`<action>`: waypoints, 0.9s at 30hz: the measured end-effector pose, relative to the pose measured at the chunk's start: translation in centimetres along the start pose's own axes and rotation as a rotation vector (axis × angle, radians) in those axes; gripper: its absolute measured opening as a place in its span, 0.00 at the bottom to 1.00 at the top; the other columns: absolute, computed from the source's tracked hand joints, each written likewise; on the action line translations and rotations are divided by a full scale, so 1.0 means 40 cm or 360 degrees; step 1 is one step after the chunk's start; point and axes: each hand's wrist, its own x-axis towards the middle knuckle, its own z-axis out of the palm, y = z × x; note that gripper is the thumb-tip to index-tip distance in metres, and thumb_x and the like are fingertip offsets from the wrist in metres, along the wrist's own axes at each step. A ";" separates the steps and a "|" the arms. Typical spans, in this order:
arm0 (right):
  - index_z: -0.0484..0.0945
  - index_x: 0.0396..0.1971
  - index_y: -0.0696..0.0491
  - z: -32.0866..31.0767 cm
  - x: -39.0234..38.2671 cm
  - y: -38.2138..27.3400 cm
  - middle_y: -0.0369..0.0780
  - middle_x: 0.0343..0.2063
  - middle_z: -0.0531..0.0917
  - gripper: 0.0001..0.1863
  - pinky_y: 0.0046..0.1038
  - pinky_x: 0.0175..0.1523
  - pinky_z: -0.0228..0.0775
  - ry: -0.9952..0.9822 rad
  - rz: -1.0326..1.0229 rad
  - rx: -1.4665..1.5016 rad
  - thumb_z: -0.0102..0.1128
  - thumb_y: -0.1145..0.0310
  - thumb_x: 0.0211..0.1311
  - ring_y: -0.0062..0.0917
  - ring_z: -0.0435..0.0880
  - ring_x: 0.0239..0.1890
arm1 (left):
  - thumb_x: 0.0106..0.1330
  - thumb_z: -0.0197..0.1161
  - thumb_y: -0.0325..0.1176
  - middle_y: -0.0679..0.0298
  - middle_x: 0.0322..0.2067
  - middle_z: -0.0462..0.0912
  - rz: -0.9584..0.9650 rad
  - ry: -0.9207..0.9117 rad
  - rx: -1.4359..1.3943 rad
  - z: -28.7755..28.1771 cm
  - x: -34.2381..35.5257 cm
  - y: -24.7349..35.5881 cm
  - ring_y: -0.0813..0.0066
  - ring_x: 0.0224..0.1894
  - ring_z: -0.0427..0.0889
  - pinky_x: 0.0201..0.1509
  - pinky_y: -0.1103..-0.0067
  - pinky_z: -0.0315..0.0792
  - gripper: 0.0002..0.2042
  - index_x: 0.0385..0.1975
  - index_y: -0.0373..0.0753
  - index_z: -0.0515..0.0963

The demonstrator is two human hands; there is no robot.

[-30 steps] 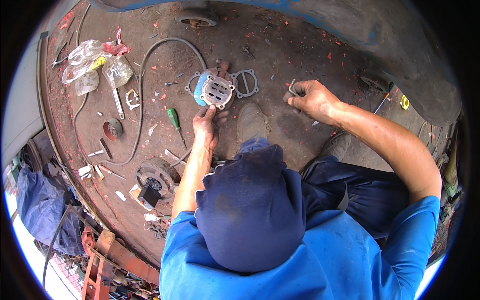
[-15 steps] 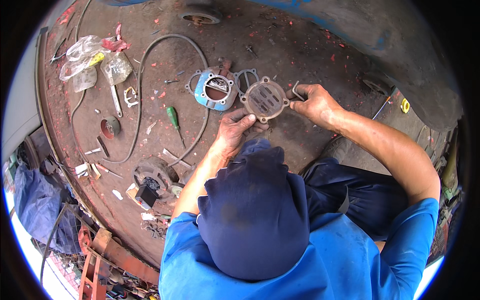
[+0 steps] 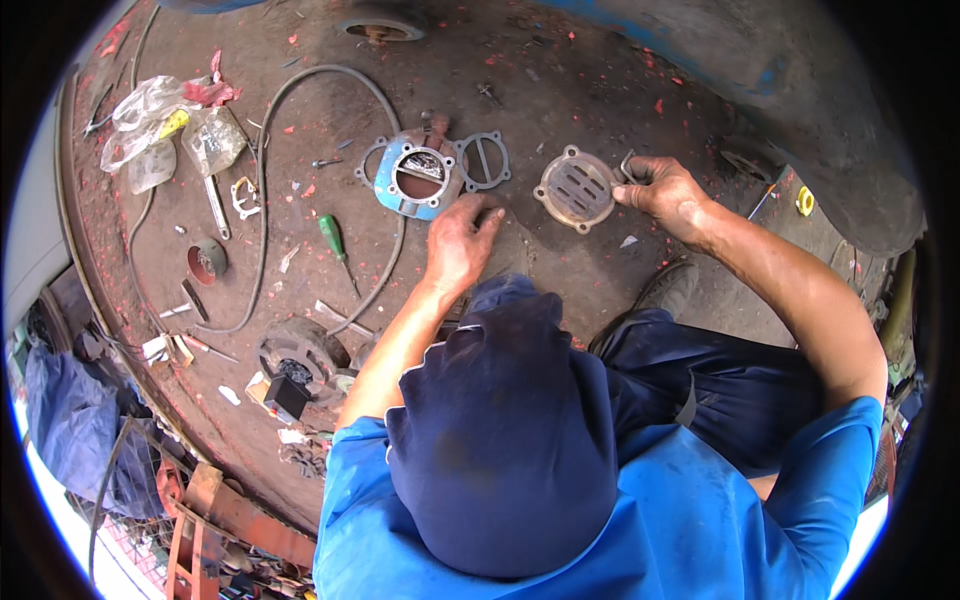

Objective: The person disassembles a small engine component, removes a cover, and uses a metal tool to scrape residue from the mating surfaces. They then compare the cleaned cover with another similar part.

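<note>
Against grimy ground [image 3: 560, 95], right grip [image 3: 662, 192] pinches round, slotted, brownish-grey plate [image 3: 577, 191]; left grip [image 3: 463, 242] unclear.

Blue shirt [image 3: 690, 520], navy cap [image 3: 505, 440]

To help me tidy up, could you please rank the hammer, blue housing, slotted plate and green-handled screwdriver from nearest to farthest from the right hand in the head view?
From the right hand:
1. Slotted plate, at its fingers.
2. Blue housing, left of the plate.
3. Green-handled screwdriver, lower left of the housing.
4. Hammer, farthest left.
</note>
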 end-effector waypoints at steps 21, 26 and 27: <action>0.78 0.51 0.64 -0.028 -0.014 0.020 0.42 0.36 0.83 0.19 0.28 0.41 0.71 -0.0046 0.0057 0.0202 0.63 0.67 0.66 0.23 0.77 0.36 | 0.63 0.67 0.33 0.55 0.30 0.87 -0.0363 -0.0108 -0.0005 -0.104 0.262 0.026 0.72 0.34 0.83 0.44 0.77 0.75 0.13 0.40 0.28 0.82; 0.79 0.49 0.63 -0.027 -0.016 0.025 0.39 0.34 0.82 0.17 0.27 0.39 0.70 -0.0101 0.0017 0.0244 0.62 0.68 0.66 0.21 0.76 0.34 | 0.66 0.65 0.33 0.62 0.31 0.84 -0.0678 0.0234 -0.0787 -0.206 0.193 -0.026 0.75 0.33 0.82 0.35 0.80 0.76 0.09 0.39 0.33 0.82; 0.79 0.48 0.62 -0.026 -0.015 0.021 0.39 0.32 0.82 0.16 0.26 0.38 0.69 -0.0119 0.0039 0.0238 0.63 0.68 0.66 0.20 0.76 0.33 | 0.67 0.65 0.32 0.62 0.32 0.84 -0.0729 0.0292 -0.0877 -0.219 0.173 -0.058 0.75 0.33 0.82 0.34 0.80 0.76 0.09 0.39 0.33 0.82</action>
